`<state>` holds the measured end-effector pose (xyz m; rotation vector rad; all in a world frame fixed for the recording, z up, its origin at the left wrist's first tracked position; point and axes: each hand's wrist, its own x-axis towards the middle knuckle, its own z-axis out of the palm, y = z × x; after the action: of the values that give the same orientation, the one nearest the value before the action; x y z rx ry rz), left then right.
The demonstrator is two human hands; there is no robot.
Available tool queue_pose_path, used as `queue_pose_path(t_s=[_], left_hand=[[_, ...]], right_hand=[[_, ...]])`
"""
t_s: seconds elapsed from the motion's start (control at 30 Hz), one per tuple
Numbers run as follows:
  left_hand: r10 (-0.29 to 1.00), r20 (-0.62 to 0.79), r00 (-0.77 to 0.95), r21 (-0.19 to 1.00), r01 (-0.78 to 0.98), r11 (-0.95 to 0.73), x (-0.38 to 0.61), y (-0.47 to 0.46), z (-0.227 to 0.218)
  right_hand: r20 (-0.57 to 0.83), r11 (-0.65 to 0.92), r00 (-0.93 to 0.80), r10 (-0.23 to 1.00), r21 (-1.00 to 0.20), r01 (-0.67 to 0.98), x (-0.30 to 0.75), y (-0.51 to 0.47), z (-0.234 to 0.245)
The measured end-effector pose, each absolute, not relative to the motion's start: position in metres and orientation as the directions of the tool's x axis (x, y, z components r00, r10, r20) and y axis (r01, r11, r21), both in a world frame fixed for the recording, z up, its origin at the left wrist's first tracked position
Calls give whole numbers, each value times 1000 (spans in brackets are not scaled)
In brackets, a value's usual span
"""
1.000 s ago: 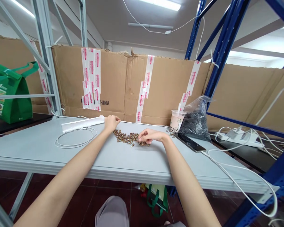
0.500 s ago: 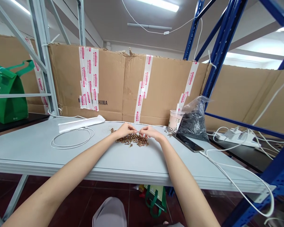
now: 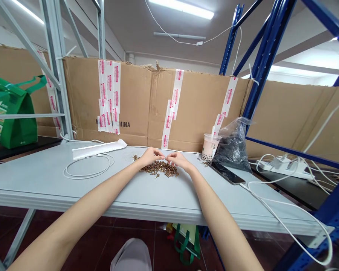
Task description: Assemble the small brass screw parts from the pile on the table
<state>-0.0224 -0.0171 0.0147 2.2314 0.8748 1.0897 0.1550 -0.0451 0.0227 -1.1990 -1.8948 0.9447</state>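
Note:
A heap of small brass-coloured screws (image 3: 159, 169) lies on the grey table (image 3: 130, 192) near its far middle. My left hand (image 3: 149, 156) and my right hand (image 3: 177, 159) hover just above the heap, fingertips pinched and almost touching each other. Each pinch seems to close on a screw or a small part, too small to name. A few loose screws (image 3: 135, 157) lie left of the heap.
A coiled white cable (image 3: 87, 167) and a white strip (image 3: 98, 149) lie to the left. A drink cup (image 3: 211, 146), a dark plastic bag (image 3: 234, 145) and a phone (image 3: 225, 172) on a cable sit to the right. Cardboard (image 3: 158, 105) walls the back. A green bag (image 3: 11, 113) stands far left.
My left hand came back from the far left end of the heap to meet my right hand over the screws. Both hands now pinch together at the middle.

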Motion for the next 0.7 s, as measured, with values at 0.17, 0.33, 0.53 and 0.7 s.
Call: queue_pose_path(t_s=[0.17, 0.33, 0.53, 0.7], left_hand=[[706, 555, 440, 641, 314, -700, -21, -17, 17], [680, 617, 396, 586, 345, -733, -21, -16, 19], [589, 671, 451, 442, 394, -806, -20, -16, 18], [590, 684, 430, 404, 450, -796, -21, -15, 17]], right_hand=[[201, 328, -328, 923, -857, 398, 153, -50, 27], [234, 342, -336, 912, -887, 310, 152, -49, 28], [290, 386, -379, 879, -900, 204, 155, -33, 17], [292, 398, -360, 886, -878, 267, 152, -39, 21]])
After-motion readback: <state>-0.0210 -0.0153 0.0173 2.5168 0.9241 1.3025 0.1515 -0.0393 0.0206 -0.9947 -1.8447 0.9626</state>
